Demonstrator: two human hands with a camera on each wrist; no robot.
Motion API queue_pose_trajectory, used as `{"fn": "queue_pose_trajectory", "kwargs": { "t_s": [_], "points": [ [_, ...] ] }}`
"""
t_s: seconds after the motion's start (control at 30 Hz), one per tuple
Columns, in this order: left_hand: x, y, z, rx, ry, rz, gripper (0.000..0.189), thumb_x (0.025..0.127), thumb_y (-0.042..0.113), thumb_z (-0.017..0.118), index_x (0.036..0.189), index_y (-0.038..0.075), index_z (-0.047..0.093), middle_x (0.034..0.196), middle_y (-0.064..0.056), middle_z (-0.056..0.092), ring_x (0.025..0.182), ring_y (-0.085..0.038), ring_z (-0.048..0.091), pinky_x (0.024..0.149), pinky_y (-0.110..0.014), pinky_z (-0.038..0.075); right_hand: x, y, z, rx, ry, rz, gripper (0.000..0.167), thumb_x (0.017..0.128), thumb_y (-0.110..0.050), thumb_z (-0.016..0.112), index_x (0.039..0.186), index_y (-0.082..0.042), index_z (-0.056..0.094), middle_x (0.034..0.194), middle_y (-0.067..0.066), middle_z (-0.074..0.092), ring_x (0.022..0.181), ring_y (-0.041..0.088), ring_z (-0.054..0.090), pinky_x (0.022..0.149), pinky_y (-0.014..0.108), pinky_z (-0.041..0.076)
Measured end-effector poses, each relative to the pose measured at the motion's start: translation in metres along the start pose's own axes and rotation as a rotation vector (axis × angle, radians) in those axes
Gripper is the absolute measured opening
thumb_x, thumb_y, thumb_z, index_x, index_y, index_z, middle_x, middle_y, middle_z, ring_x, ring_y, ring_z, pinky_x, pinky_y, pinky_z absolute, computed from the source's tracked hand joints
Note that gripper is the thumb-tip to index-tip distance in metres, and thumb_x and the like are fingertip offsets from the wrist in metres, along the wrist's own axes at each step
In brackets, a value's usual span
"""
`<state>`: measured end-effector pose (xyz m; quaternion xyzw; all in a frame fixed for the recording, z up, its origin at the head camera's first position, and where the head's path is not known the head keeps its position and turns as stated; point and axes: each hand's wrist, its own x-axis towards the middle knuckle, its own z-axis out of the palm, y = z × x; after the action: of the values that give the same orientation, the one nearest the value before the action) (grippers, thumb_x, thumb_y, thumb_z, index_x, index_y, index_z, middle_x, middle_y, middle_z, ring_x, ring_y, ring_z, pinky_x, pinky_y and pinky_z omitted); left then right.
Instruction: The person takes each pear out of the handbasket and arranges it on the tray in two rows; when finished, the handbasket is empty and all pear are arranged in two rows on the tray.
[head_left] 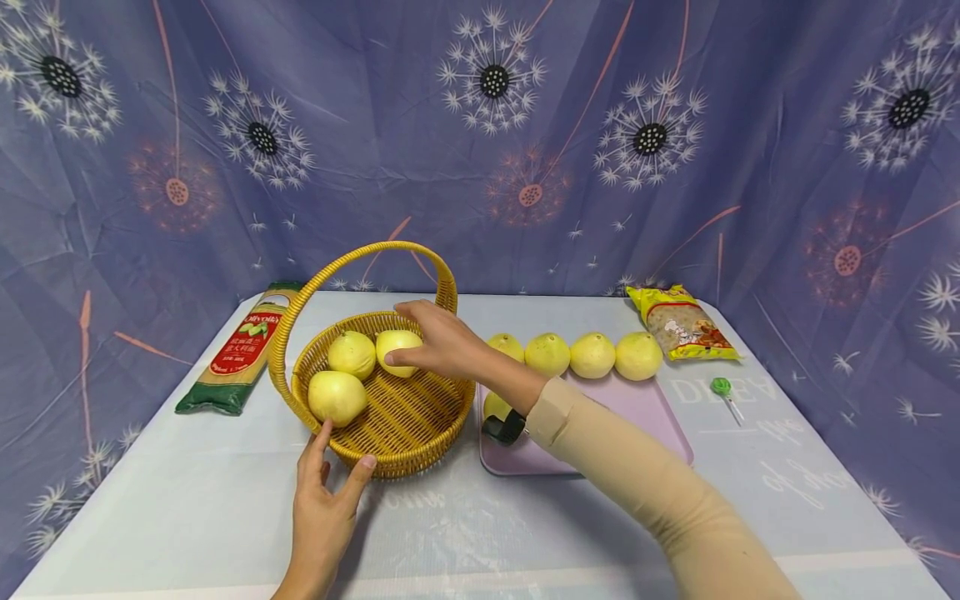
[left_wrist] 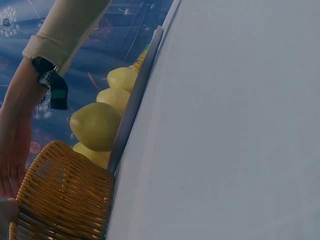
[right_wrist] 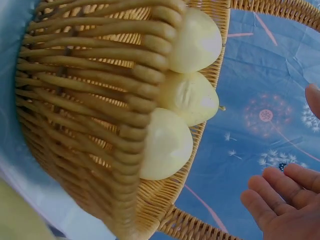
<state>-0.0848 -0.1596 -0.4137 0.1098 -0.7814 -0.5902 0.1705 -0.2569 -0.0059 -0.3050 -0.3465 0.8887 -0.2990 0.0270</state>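
A yellow wicker basket (head_left: 408, 454) with a tall arched handle stands left of the middle. Inside it are three pale yellow pomelos: one at front left (head_left: 337, 398), one behind it (head_left: 352, 355), and one farther right (head_left: 398, 352). My right hand (head_left: 437, 335) reaches over the basket, thumb overlapping the rightmost pomelo in the head view. From the right wrist view, its fingers (right_wrist: 292, 192) are extended and apart from the pomelos. Spread loosely, my left hand (head_left: 324, 492) touches the basket's front left, thumb at the rim.
A pink tray (head_left: 637, 408) right of the basket bears several pomelos (head_left: 592, 356), one partly hidden behind my right wrist. A green and red pasta packet (head_left: 243, 346) lies at left. At right are a yellow food bag (head_left: 682, 325) and a green lollipop (head_left: 722, 387).
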Motion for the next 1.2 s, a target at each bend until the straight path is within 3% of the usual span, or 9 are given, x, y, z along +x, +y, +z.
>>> {"fn": "queue_pose_trajectory", "kwargs": {
  "t_s": [0.2, 0.57, 1.2],
  "points": [
    [0.0, 0.0, 0.0, 0.001, -0.005, -0.005, 0.078, 0.087, 0.021, 0.068, 0.151, 0.017, 0.023, 0.155, -0.018, 0.016, 0.145, -0.035, 0.013, 0.113, -0.06, 0.02, 0.012, -0.003, 0.003, -0.043, -0.01, 0.004, 0.077, 0.083, -0.048, 0.068, 0.145, -0.015, 0.037, 0.145, 0.002, 0.044, 0.132, 0.018, 0.044, 0.106, 0.038, 0.043],
    [0.0, 0.0, 0.0, 0.012, -0.002, -0.002, 0.077, 0.087, 0.021, 0.068, 0.151, 0.017, 0.024, 0.155, -0.019, 0.016, 0.145, -0.036, 0.013, 0.113, -0.06, 0.021, 0.03, -0.007, 0.008, -0.048, -0.027, 0.086, 0.079, 0.082, -0.05, 0.068, 0.147, -0.02, 0.034, 0.147, 0.002, 0.041, 0.135, 0.02, 0.04, 0.105, 0.04, 0.044],
    [-0.001, 0.0, 0.001, -0.005, 0.004, -0.007, 0.077, 0.087, 0.019, 0.068, 0.151, 0.017, 0.024, 0.155, -0.018, 0.016, 0.145, -0.035, 0.012, 0.114, -0.059, 0.02, 0.058, 0.007, 0.013, -0.012, -0.071, 0.17, 0.083, 0.081, -0.055, 0.065, 0.149, -0.024, 0.028, 0.151, -0.001, 0.034, 0.139, 0.019, 0.034, 0.108, 0.04, 0.041]
  ]
}}
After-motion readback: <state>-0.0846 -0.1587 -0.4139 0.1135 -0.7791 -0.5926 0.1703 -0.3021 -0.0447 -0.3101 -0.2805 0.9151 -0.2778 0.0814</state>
